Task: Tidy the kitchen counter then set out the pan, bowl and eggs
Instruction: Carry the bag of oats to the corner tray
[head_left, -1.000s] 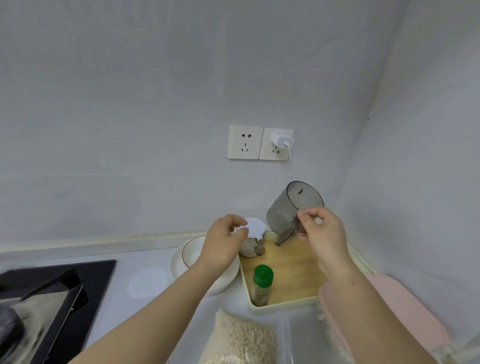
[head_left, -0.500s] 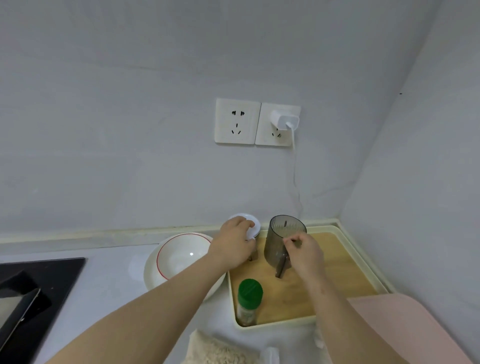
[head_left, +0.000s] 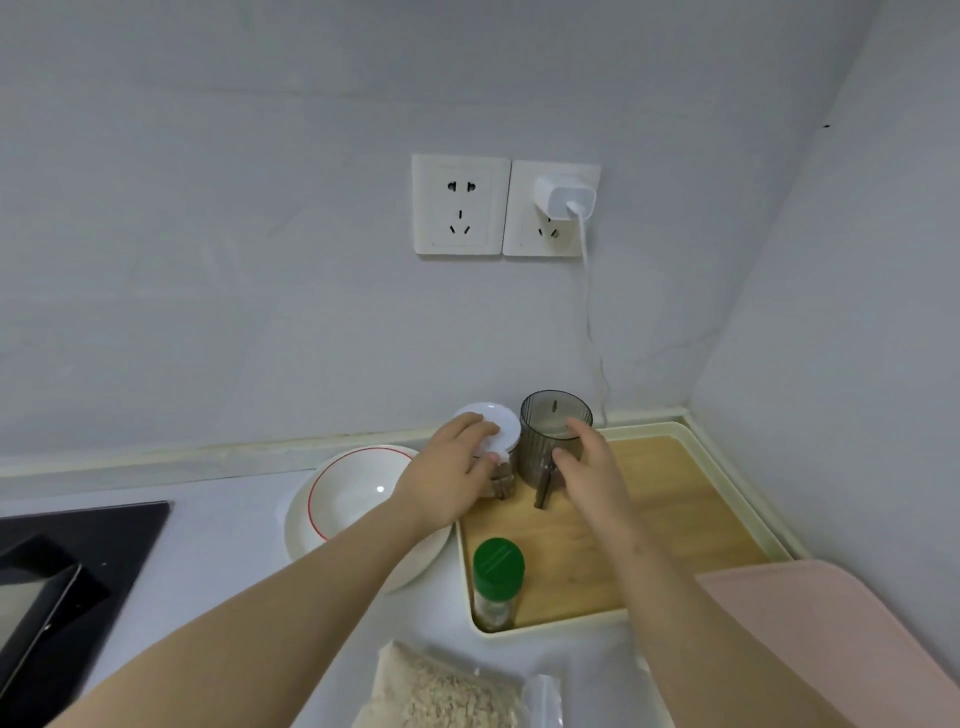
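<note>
Bench (head_left: 218, 545) in grey wall corner. Left hand (head_left: 452, 467) grips white-lidded jar (head_left: 501, 428); right hand (head_left: 587, 462) curls round grey cup (head_left: 550, 421). Both stand at back of wooden tray (head_left: 737, 431). Bowl (head_left: 353, 493) sits on bench, touching tray's left edge. Tidying judged under way; no pan or eggs made out.

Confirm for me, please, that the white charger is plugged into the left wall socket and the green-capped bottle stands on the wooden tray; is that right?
Not quite. In the head view the white charger is plugged into the right wall socket; the left wall socket is free. The green-capped bottle does stand on the wooden tray.
</note>
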